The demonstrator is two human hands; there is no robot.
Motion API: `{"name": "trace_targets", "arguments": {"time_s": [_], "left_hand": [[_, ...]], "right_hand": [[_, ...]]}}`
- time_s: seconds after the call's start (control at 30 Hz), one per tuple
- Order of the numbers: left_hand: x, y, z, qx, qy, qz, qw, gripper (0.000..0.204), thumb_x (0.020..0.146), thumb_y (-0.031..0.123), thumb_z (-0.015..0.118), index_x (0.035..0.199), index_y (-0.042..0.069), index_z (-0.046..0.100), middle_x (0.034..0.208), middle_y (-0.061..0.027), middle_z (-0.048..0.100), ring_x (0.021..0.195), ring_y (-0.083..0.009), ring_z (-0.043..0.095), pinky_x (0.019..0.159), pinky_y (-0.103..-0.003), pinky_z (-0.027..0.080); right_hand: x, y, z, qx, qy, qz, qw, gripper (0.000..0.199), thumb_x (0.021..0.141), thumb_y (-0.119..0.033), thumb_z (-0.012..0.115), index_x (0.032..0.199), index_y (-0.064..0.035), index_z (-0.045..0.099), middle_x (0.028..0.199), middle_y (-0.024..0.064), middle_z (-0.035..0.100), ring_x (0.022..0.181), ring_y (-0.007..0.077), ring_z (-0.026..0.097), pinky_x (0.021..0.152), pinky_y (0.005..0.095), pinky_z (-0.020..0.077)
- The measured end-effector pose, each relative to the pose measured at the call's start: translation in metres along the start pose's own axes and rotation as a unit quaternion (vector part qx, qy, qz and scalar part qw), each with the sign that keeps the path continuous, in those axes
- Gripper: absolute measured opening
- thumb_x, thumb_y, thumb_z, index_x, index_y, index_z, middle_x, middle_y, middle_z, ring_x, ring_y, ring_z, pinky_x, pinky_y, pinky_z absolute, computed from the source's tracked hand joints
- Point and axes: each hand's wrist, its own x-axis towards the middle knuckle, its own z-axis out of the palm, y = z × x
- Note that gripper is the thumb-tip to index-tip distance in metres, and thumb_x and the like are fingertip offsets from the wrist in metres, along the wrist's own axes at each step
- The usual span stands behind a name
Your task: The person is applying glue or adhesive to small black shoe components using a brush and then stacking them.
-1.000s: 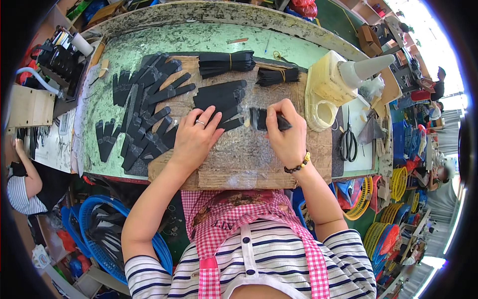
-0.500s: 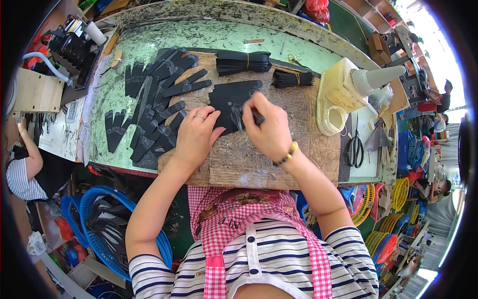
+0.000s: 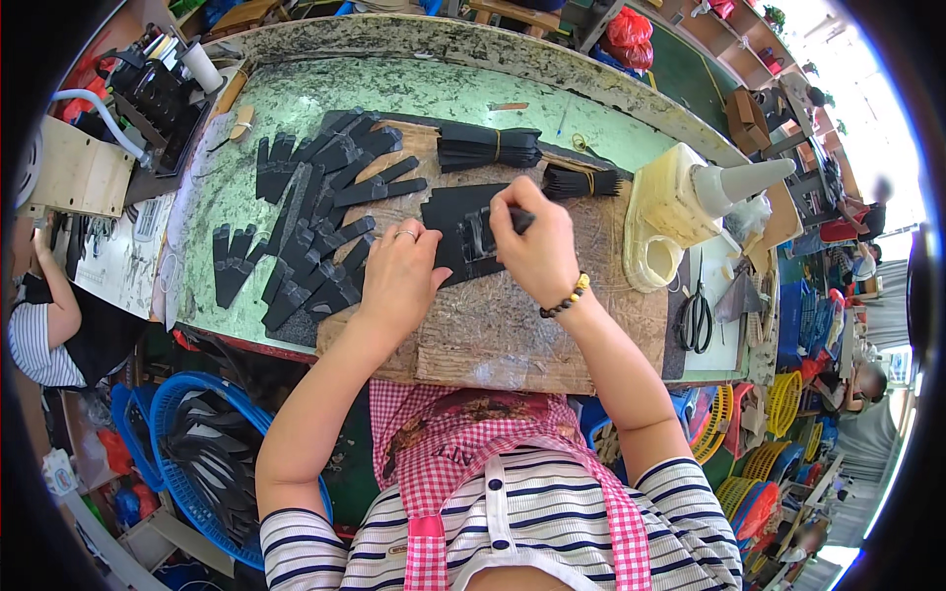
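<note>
At the left of the frame is a pile (image 3: 304, 251) of black strips with shiny ends; these seem finished, but they overlap, so I cannot count them. In the centre, my left hand (image 3: 399, 276), holding nothing, presses one stack (image 3: 458, 210), which looks partly coated. Above it lies one big tied bundle (image 3: 490, 148). My right hand (image 3: 542, 256) grips one dark tool (image 3: 522, 219) over the stack. Then comes one small tied bundle (image 3: 581, 182); both bundles seem left to do. At the right: one bottle (image 3: 672, 187), one pair of scissors (image 3: 699, 298).
</note>
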Motion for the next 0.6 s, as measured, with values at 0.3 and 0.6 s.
{"name": "trace_targets", "arguments": {"time_s": [0.3,0.6], "left_hand": [[0.015,-0.011,0.002,-0.026,0.039,-0.02,0.999,0.029,0.073,0.011,0.075,0.099,0.002,0.065,0.093,-0.0116,0.061,0.087,-0.0327,0.061,0.076,-0.041,0.049],[0.018,-0.009,0.006,-0.023,0.064,-0.034,0.997,0.026,0.072,0.01,0.076,0.093,0.003,0.063,0.087,-0.0121,0.061,0.079,-0.0297,0.062,0.068,-0.038,0.049]], "right_hand": [[0.009,-0.014,-0.018,0.032,-0.061,0.123,0.99,0.013,0.087,-0.014,0.059,0.082,-0.002,0.056,0.06,0.0144,0.062,0.049,0.0236,0.063,0.048,0.0336,0.0473],[0.026,-0.006,-0.058,0.124,0.035,0.12,0.984,0.017,0.09,-0.014,0.058,0.081,0.0004,0.057,0.062,0.0041,0.058,0.044,0.012,0.058,0.04,0.0245,0.0426]]}}
